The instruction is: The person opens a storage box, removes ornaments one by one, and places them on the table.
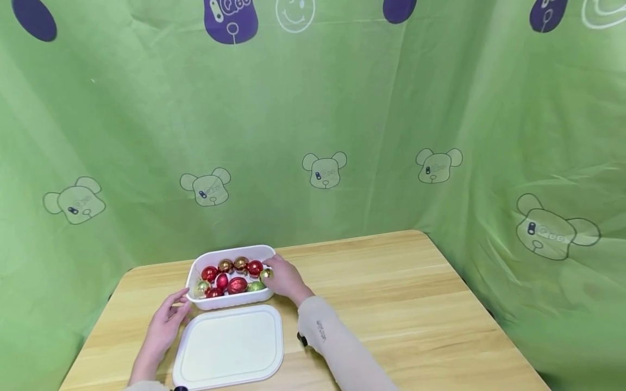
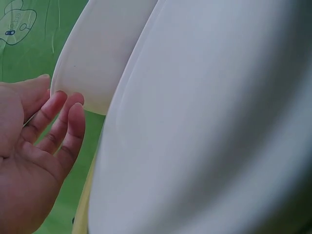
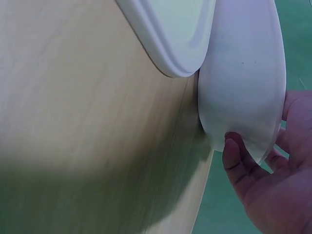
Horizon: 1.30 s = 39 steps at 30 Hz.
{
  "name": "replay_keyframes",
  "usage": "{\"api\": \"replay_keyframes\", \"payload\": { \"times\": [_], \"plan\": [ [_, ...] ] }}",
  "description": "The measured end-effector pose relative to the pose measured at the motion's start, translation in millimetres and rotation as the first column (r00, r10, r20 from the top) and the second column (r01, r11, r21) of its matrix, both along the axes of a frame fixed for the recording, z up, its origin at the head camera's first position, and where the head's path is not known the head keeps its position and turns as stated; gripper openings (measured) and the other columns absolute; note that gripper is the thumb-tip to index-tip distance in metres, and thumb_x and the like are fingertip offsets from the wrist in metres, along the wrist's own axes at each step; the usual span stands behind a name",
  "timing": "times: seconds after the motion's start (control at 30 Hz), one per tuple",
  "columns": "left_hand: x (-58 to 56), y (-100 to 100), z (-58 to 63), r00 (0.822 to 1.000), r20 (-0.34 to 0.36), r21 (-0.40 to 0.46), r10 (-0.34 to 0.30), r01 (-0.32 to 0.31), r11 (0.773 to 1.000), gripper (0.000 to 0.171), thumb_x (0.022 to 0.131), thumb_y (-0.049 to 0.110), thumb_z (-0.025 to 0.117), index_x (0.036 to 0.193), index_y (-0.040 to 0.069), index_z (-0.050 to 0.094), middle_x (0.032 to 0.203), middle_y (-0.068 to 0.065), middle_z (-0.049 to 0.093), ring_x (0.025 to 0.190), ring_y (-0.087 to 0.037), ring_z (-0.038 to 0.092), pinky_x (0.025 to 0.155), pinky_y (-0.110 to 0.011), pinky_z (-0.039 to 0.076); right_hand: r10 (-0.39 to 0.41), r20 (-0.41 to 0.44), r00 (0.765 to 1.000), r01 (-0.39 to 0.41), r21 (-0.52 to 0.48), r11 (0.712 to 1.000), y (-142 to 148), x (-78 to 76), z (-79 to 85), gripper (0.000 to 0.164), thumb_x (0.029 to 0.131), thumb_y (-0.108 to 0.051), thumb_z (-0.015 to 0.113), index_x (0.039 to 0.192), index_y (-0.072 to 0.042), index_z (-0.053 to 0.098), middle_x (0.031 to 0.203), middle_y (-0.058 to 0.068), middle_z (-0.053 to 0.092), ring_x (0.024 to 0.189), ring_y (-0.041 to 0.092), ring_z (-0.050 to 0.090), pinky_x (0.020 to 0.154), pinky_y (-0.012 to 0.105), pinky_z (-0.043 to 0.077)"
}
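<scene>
A white plastic box [image 1: 230,302] stands near the back of the table with several shiny baubles inside. Red baubles [image 1: 237,285] lie among gold ones [image 1: 225,266] and green ones [image 1: 255,286]. My left hand [image 1: 166,321] holds the box's front left corner, fingertips at the rim. My right hand [image 1: 285,278] grips the right end, some fingers reaching over the rim beside a yellow-green bauble [image 1: 265,274]. In the right wrist view, a fingertip [image 3: 232,141] lies against the outer wall. Directly in front of the box lies its white lid [image 1: 230,347], flat on the table.
The wooden table [image 1: 391,304] extends to the right of the box and lid. A green curtain [image 1: 274,108] printed with bear heads hangs behind the table and along its sides. The lid's back edge is close to the box's front wall.
</scene>
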State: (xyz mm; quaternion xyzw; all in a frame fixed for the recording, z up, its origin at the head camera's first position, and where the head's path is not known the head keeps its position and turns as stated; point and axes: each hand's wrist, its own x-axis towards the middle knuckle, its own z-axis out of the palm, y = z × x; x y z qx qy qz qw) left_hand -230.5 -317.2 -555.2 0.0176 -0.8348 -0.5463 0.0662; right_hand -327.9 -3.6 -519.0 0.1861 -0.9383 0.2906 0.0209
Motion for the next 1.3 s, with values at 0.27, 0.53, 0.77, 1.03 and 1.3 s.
{"api": "replay_keyframes", "payload": {
  "times": [0.27, 0.53, 0.77, 1.03, 1.3],
  "plan": [
    [-0.9, 3, 4.7, 1.000, 0.003, -0.004, -0.008, 0.008, 1.000, 0.049, 0.106, 0.012, 0.057, 0.152, 0.002, 0.044, 0.128, -0.020, 0.057, 0.094, -0.010, 0.067, 0.083, -0.025, 0.062, -0.021, -0.006, 1.000, 0.021, 0.087, 0.996, -5, -4.1, -2.6, 0.046, 0.089, -0.023, 0.077, 0.132, -0.010, 0.068, 0.126, 0.004, 0.065, 0.108, 0.023, 0.067, 0.101, 0.041, 0.057],
    [-2.0, 3, 13.3, 0.998, 0.068, 0.007, 0.005, -0.006, 1.000, 0.051, 0.107, 0.014, 0.057, 0.154, 0.004, 0.041, 0.129, -0.023, 0.059, 0.095, -0.010, 0.068, 0.085, -0.022, 0.061, -0.031, 0.014, 0.999, 0.029, 0.100, 0.995, -8, -6.6, -1.0, 0.042, 0.086, -0.019, 0.078, 0.126, -0.010, 0.071, 0.119, 0.003, 0.065, 0.105, 0.022, 0.066, 0.100, 0.040, 0.057],
    [-1.0, 1, 16.9, 0.996, 0.085, 0.022, -0.017, 0.015, 1.000, 0.047, 0.106, 0.014, 0.059, 0.149, 0.002, 0.046, 0.126, -0.024, 0.061, 0.096, -0.010, 0.070, 0.088, -0.021, 0.060, -0.018, 0.028, 0.999, 0.016, 0.101, 0.995, -8, -10.6, -3.0, 0.042, 0.083, -0.019, 0.080, 0.124, -0.010, 0.072, 0.116, 0.003, 0.066, 0.103, 0.021, 0.066, 0.100, 0.038, 0.057],
    [-1.0, 0, 17.6, 0.998, 0.052, 0.001, 0.039, -0.039, 0.999, 0.041, 0.104, 0.016, 0.063, 0.141, -0.001, 0.056, 0.128, -0.023, 0.063, 0.095, -0.008, 0.071, 0.087, -0.021, 0.061, -0.021, 0.075, 0.997, 0.015, 0.080, 0.997, -9, -13.6, -0.6, 0.036, 0.081, -0.016, 0.084, 0.114, -0.008, 0.075, 0.111, 0.005, 0.067, 0.100, 0.023, 0.066, 0.098, 0.040, 0.057],
    [-4.3, 8, 16.2, 0.991, -0.006, 0.075, 0.131, -0.130, 0.989, 0.034, 0.099, 0.007, 0.069, 0.129, -0.007, 0.062, 0.102, -0.003, 0.073, 0.089, -0.003, 0.069, 0.082, -0.018, 0.061, -0.018, 0.093, 0.996, 0.010, 0.082, 0.997, -9, -11.4, 2.1, 0.038, 0.079, -0.015, 0.085, 0.116, -0.010, 0.076, 0.116, 0.006, 0.069, 0.105, 0.024, 0.066, 0.101, 0.041, 0.056]
  ]
}}
